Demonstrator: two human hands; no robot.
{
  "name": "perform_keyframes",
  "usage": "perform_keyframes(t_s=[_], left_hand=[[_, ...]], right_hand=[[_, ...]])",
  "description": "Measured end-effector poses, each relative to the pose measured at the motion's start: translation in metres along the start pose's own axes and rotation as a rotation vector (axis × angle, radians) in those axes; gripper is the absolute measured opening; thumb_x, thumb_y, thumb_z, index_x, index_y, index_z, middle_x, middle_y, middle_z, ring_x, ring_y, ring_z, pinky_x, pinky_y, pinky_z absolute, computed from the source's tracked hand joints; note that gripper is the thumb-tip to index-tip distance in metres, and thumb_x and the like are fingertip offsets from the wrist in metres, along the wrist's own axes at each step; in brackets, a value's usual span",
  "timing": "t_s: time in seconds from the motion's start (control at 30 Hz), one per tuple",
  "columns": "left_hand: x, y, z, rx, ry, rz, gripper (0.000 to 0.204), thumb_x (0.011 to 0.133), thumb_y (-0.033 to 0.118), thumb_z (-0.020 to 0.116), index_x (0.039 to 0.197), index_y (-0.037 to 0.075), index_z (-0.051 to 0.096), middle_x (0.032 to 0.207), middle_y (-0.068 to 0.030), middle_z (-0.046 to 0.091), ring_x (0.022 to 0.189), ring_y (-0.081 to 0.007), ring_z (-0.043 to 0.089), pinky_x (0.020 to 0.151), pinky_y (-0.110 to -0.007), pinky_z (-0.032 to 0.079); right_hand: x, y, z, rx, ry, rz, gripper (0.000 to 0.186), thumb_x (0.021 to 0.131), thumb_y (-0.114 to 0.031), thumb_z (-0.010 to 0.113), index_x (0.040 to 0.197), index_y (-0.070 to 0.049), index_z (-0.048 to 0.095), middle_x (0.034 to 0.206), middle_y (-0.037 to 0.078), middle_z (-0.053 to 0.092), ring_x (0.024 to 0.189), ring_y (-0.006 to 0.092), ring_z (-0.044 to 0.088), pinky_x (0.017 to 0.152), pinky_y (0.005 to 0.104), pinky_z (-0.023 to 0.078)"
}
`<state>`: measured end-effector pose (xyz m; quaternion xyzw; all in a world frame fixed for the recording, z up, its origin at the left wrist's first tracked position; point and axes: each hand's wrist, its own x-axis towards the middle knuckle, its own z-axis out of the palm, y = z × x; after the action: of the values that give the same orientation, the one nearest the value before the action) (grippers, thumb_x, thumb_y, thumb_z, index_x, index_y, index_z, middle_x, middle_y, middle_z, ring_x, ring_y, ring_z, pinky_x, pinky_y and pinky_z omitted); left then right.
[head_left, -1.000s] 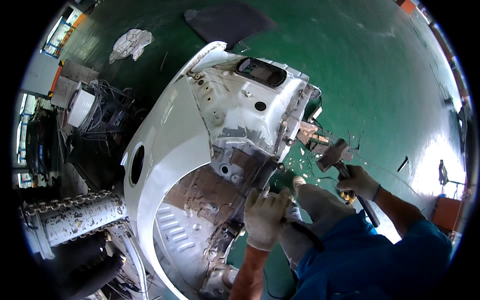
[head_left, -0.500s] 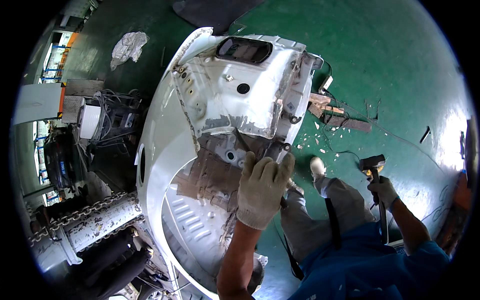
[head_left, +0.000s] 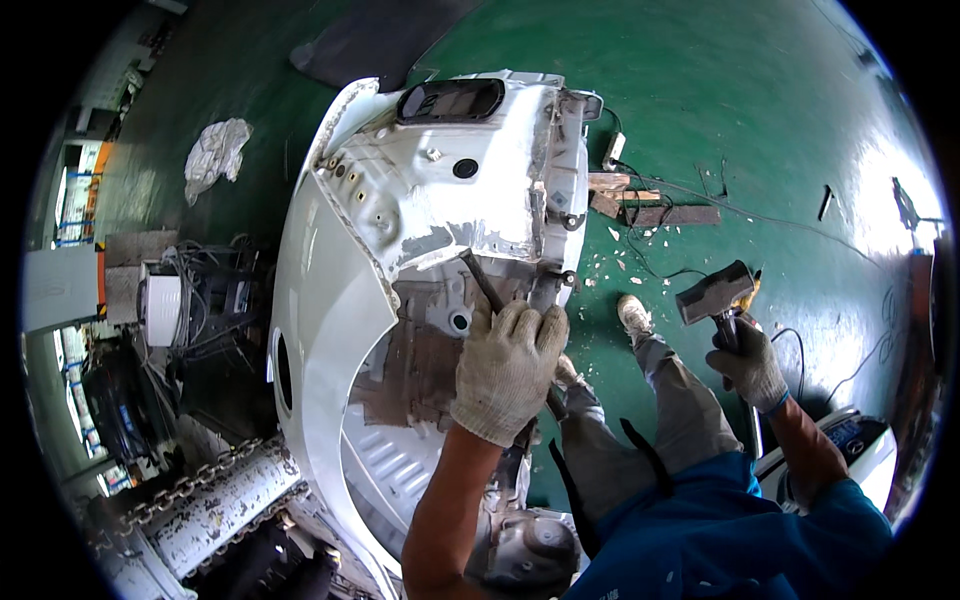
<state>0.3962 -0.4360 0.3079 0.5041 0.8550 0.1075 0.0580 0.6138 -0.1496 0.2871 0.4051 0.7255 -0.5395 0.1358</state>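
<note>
My gloved left hand (head_left: 508, 372) is closed around a long dark metal bar (head_left: 482, 281). The bar slants through the fist, its far tip at the lower edge of the bare, patchy inner panel (head_left: 470, 222) of a white car body section (head_left: 318, 275). Whether the tip touches the metal is hard to tell. Off to the right, my gloved right hand (head_left: 752, 368) grips a heavy hammer (head_left: 714, 292) by its handle, head up and well apart from the bar. Below my left hand lies the ribbed wheel-arch cavity (head_left: 395, 465) of the body section.
Wooden blocks (head_left: 680, 215), a power strip (head_left: 613, 150) and cable lie on the green floor right of the body, among paint flakes. A chain-wrapped beam (head_left: 225, 510) stands at lower left, a machine with cables (head_left: 205, 300) above it. My shoe (head_left: 633, 315) is near the flakes.
The hammer in my right hand has risen and tilted, its head now larger in view. My left hand keeps its grip on the bar. The whole view has shifted slightly.
</note>
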Motion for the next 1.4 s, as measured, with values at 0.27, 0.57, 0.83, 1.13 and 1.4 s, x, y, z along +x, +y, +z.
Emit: perform_keyframes(t_s=[0.27,0.57,0.83,1.13,1.4], left_hand=[[-0.008,-0.005,-0.027,0.081,-0.208,0.123,0.032,0.088,0.017,0.062,0.117,0.006,0.064,0.101,-0.0101,0.065,0.107,-0.0272,0.062,0.105,-0.052,0.045],[-0.012,-0.019,-0.012,0.175,-0.233,0.226,0.03,0.094,0.028,0.06,0.116,0.009,0.068,0.101,-0.0085,0.068,0.105,-0.0258,0.063,0.103,-0.056,0.045],[-0.009,-0.021,-0.016,0.122,-0.198,0.211,0.025,0.089,0.017,0.062,0.112,0.006,0.063,0.096,-0.0069,0.063,0.104,-0.0242,0.062,0.108,-0.056,0.043],[-0.008,-0.022,-0.013,0.173,-0.157,0.213,0.017,0.088,0.016,0.062,0.103,0.009,0.062,0.092,-0.0048,0.062,0.103,-0.0222,0.063,0.107,-0.054,0.043],[-0.005,-0.017,-0.016,0.133,-0.167,0.178,0.016,0.085,0.012,0.065,0.1,0.01,0.062,0.091,-0.0048,0.063,0.102,-0.022,0.064,0.106,-0.051,0.044]], right_hand=[[-0.045,-0.028,0.05,-0.156,-0.037,-0.648,0.051,0.081,-0.027,0.084,0.122,-0.003,0.065,0.089,0.012,0.068,0.075,0.0249,0.066,0.073,0.0351,0.056],[-0.052,-0.024,0.088,0.163,-0.246,-0.484,0.041,0.082,-0.024,0.087,0.109,-0.002,0.067,0.086,0.01,0.068,0.072,0.0213,0.063,0.07,0.0337,0.056],[-0.061,-0.062,0.089,0.073,-0.333,-0.556,0.027,0.085,-0.017,0.082,0.102,-0.002,0.066,0.088,0.009,0.069,0.077,0.0208,0.067,0.075,0.0329,0.055],[-0.052,-0.047,0.097,0.126,-0.381,-0.608,0.038,0.081,-0.024,0.087,0.104,-0.002,0.066,0.086,0.011,0.069,0.072,0.0235,0.068,0.07,0.0334,0.058],[-0.057,-0.052,0.101,0.155,-0.421,-0.581,0.021,0.09,-0.016,0.076,0.102,0.0,0.068,0.087,0.012,0.07,0.075,0.0234,0.069,0.07,0.0348,0.056]])
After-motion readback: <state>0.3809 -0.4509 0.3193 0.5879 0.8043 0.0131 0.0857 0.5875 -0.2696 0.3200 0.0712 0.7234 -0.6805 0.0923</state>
